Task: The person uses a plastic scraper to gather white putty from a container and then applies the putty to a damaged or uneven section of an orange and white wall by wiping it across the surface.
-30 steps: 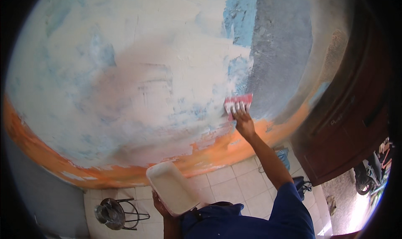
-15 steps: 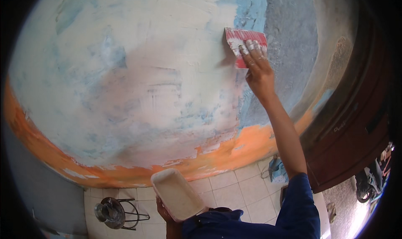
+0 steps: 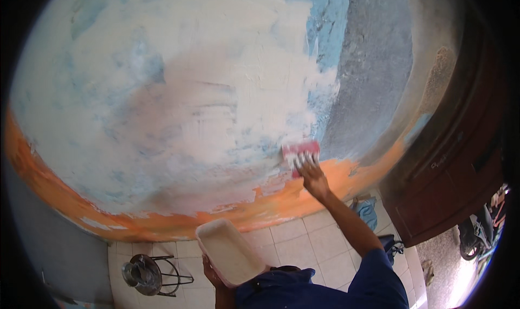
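Note:
My right hand point(image 3: 310, 171), its fingers smeared white, grips a red plastic spreader point(image 3: 297, 151) pressed against the wall. White filler covers part of the spreader's face. It touches the wall low down, just above the orange band point(image 3: 287, 203), where the white coat meets the blue-grey paint. My left hand point(image 3: 211, 272) holds a pale rectangular tub point(image 3: 201, 241) by its side, close to my body. Off-white paste point(image 3: 230, 252) lies in the tub. The wall point(image 3: 260, 70) is mostly coated in uneven white, with blue patches showing through.
A round dark stool point(image 3: 157, 276) with a clear plastic item on top stands at the lower left. Tiled floor point(image 3: 295, 252) runs along the wall's foot. Blue cloth point(image 3: 365, 212) and a dark bag point(image 3: 389, 244) lie at right, near a dark red door point(image 3: 433, 200). Outside stands a motorcycle point(image 3: 471, 241).
My right hand has swept the spreader down the wall, leaving fresh white over part of the blue strip. The tub in my left hand has stayed in place.

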The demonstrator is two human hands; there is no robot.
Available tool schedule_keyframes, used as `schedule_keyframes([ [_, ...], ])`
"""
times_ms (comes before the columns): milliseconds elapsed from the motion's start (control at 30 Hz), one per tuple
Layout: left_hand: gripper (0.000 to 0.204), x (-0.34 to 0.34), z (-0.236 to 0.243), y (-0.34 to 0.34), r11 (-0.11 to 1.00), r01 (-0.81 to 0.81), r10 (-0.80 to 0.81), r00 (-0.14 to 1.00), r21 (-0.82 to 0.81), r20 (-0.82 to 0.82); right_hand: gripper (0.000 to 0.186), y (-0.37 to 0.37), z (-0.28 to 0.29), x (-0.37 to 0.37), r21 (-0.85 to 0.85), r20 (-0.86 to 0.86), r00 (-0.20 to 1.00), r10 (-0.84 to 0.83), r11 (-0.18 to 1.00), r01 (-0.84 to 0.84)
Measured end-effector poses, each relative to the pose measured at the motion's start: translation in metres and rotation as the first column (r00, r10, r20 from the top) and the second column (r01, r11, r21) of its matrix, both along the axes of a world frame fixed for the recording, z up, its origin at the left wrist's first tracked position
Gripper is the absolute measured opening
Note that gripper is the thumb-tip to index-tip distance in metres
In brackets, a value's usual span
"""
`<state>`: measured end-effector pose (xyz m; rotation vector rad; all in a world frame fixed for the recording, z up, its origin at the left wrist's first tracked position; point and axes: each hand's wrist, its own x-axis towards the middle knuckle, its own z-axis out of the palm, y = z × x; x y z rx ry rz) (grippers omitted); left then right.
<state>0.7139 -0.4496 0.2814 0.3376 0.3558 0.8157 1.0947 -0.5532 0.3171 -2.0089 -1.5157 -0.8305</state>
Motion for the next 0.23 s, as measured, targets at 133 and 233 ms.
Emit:
schedule_keyframes([
  [133,0.055,0.0,0.01,-0.006,0.999,-0.034,0.033,0.999,-0.021,-0.027,0.056,-0.031,-0.024,-0.017,0.114,0.04,0.999,0.02,0.993,-0.025],
  [233,0.056,-0.013,0.001,-0.006,1.0,-0.011,0.011,1.0,0.028,-0.024,0.059,-0.018,0.05,-0.003,0.253,0.091,0.996,-0.024,0.968,0.001],
])
